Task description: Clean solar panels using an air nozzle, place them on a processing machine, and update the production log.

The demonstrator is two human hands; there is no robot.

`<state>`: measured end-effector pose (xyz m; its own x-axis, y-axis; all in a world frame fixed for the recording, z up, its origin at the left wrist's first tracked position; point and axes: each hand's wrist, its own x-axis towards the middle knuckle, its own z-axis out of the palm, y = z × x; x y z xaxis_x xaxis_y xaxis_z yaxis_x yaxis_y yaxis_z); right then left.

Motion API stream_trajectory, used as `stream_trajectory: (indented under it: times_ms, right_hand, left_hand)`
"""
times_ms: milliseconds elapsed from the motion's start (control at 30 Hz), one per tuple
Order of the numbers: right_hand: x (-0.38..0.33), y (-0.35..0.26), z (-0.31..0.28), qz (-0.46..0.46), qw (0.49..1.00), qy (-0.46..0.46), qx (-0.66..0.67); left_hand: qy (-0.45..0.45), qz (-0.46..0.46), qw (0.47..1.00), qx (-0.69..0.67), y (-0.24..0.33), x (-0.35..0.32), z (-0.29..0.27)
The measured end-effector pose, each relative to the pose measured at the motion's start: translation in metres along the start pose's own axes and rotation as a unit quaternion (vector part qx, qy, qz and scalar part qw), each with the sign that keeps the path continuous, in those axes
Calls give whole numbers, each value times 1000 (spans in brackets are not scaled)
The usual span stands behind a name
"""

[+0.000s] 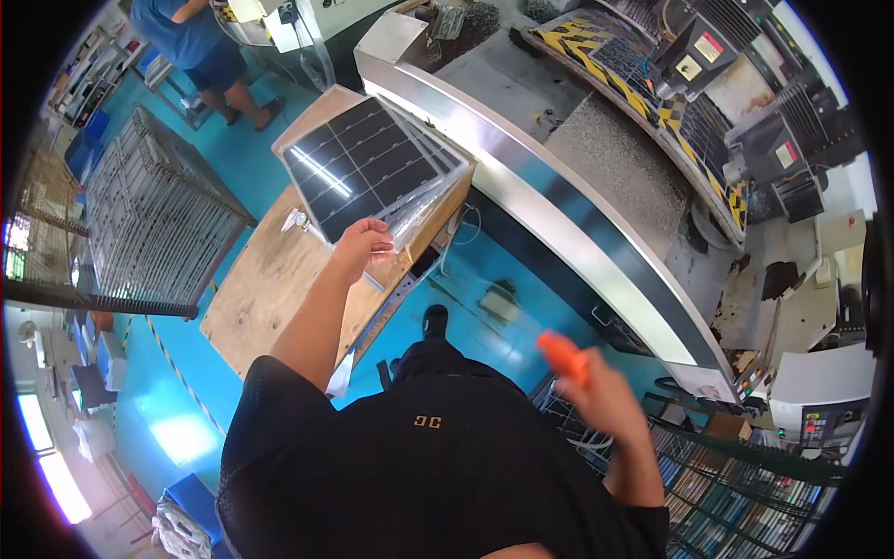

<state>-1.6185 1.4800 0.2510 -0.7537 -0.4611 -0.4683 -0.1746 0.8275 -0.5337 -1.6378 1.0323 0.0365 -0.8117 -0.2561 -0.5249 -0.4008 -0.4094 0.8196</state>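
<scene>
My left hand (359,250) reaches over the wooden worktable, at the near corner of a stack of black gridded panels (363,154) with clear plastic sheets under them. Its fingers are bent and close together; whatever lies between them is too small to make out. Out to the right, my right hand (605,396) is closed around a bright orange handle-shaped object (563,357), blurred by motion. A small silver tool (298,222) lies on the table left of the panels.
The wooden table (261,303) stands beside a large machine with a curved metal front (559,200). Stacked wire racks (158,191) stand at the left. A rack of small parts (736,480) is low on the right. Another person (200,47) stands at the far left.
</scene>
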Motion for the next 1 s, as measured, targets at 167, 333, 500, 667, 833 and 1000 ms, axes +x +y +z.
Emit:
stream_trajectory:
  times_ms: [167,333,500,667,833,1000]
  right_hand:
    - [34,-19,26,22,997,-63,43]
    - [64,-33,17,44,996,-57,59]
    - [88,-35,2,0,992,-121,26]
    - [100,-36,-1,-27,995,-98,9]
    - [105,-32,-9,-27,994,-108,18]
    - [116,-41,-26,31,999,-16,-5]
  left_hand:
    - [5,-24,999,26,23,43,-6]
    - [-43,-13,995,94,39,71,5]
    - [-49,-33,989,139,44,74,-11]
    - [-60,-15,978,198,57,84,-11]
    - [-12,-3,971,239,76,89,-21]
    - [30,30,962,271,82,89,-18]
